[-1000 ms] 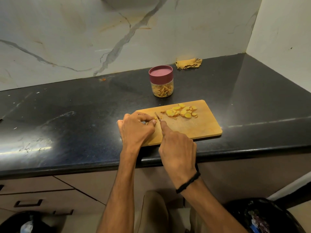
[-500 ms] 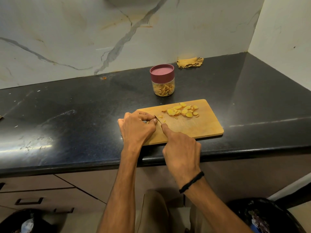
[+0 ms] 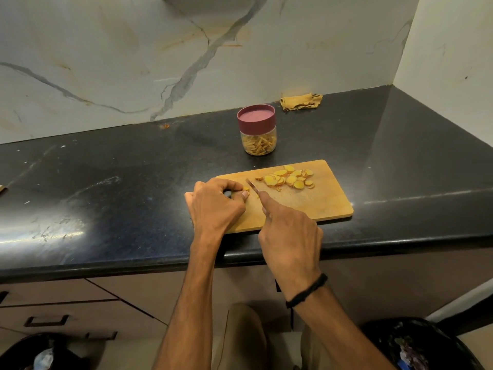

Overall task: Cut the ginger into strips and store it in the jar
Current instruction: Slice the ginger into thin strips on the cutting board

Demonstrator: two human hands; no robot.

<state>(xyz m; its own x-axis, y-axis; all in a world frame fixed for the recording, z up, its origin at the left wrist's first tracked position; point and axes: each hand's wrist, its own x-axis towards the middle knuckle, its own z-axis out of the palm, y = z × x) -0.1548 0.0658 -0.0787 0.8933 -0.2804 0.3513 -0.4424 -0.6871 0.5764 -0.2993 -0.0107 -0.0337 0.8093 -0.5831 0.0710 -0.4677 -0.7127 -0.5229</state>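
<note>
Again raising the knife (image 3: 252,186) in the clenched right hand (image 3: 289,236) after a downstroke, just beside the left hand (image 3: 216,206) pinching a ginger piece (image 3: 245,188); still mid-cutting; leaving slices (image 3: 289,178) beyond the grip, lidded jar (image 3: 257,130) farther.

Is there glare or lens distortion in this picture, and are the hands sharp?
Head view: glare on the glossy black stone counter at left; the wide lens curves its front edge; left hand pinching a yellow ginger piece and right hand gripping the thin-bladed knife are sharp.
</note>
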